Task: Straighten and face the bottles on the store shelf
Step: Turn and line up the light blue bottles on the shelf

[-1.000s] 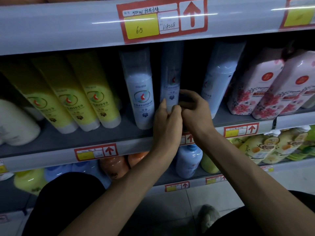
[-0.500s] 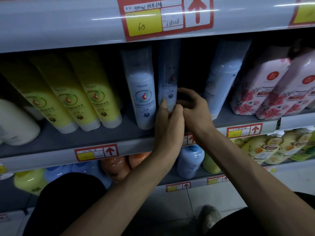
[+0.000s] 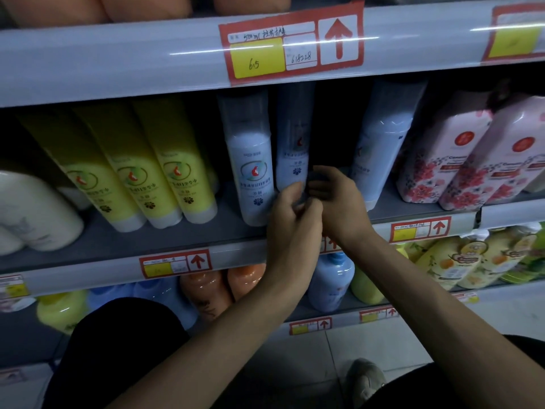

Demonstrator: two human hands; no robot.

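Three pale blue bottles stand on the middle shelf [image 3: 97, 240]. The front left one [image 3: 253, 172] faces forward with its label showing. Set farther back, the middle pale blue bottle [image 3: 293, 143] has its base hidden by my hands. My left hand [image 3: 290, 219] curls its fingers around the lower left of that bottle. My right hand [image 3: 339, 202] grips its lower right, fingers curled toward the left hand. The third pale blue bottle [image 3: 380, 149] leans at the right, label turned partly away.
Three yellow bottles [image 3: 174, 178] lean in a row at the left, beside white bottles [image 3: 32, 214]. Pink floral packs [image 3: 448, 163] fill the right. An upper shelf rail with a price tag [image 3: 292, 42] hangs overhead. Orange [image 3: 212, 290] and blue [image 3: 333, 281] bottles stand below.
My left forefinger, straight against the middle bottle before, is now curled with the rest of the fingers. Both hands stay at the bottle's base; the view has tilted slightly.
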